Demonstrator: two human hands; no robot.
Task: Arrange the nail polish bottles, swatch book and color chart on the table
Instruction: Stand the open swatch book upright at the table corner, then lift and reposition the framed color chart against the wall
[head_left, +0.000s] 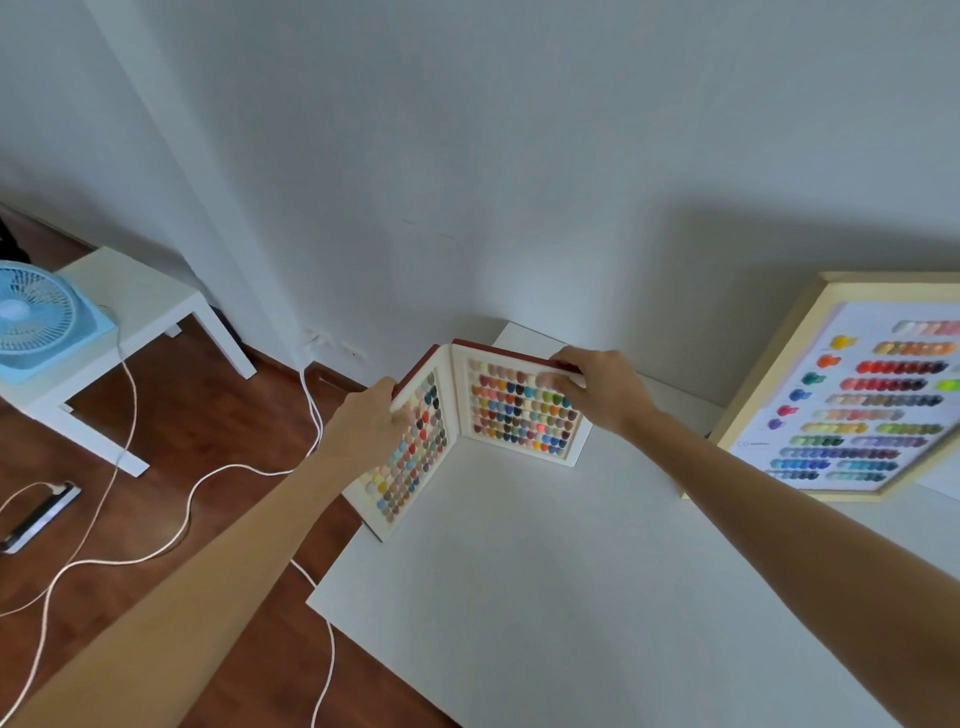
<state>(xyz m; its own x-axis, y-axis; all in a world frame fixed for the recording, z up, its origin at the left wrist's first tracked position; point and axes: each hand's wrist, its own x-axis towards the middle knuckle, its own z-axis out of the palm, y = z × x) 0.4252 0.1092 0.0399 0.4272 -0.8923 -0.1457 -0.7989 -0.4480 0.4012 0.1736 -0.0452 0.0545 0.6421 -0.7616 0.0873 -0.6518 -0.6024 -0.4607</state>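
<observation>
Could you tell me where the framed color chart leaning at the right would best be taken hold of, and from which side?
Probably by the two long wooden side rails of the color chart, one hand on each, coming from the front. It stands tilted back, so its rails are exposed, while the printed face offers the fingers no purchase.

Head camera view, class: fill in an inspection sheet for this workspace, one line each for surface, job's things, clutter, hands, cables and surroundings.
Surface: white table, mostly bare in front of the person.
Job's things: swatch book stands open on its lower edge at the table's far left corner; framed color chart leans tilted at the right; nail polish bottles: nothing seen.
Clutter: nothing seen on the table.
Hands: left hand grips the book's left cover; right hand grips the right cover's top edge, fingers over the swatches.
Cables: white cords trail loosely across the floor left of the table.
Surroundings: blue fan on a white side table; wooden floor; plain wall.
</observation>
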